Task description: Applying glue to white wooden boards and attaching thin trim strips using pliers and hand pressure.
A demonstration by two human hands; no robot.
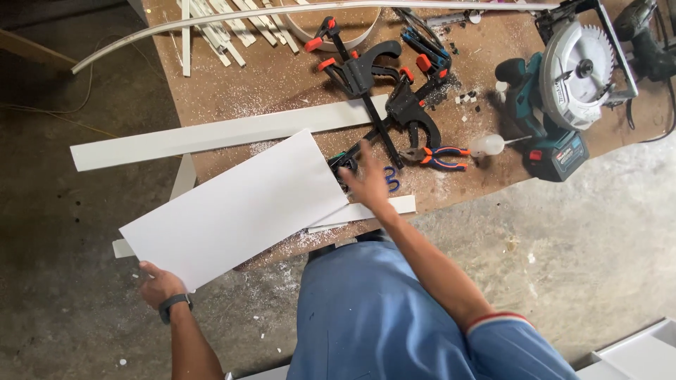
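Panel: a white rectangular board (236, 210) is lying tilted across the centre-left of the frame, its upper end resting on the workbench (282, 77), its lower end overhanging.
Left hand (160, 285): fingers are closing on the panel's lower-left corner.
Right hand (367, 181): fingers are spreading loosely over a black bar clamp (373, 105) at centre; a grip cannot be told.
Handling: looking thin, light, stiff and smooth; likely best held at the edges with both hands.
Nearby: a circular saw (563, 84) is sitting upper right.
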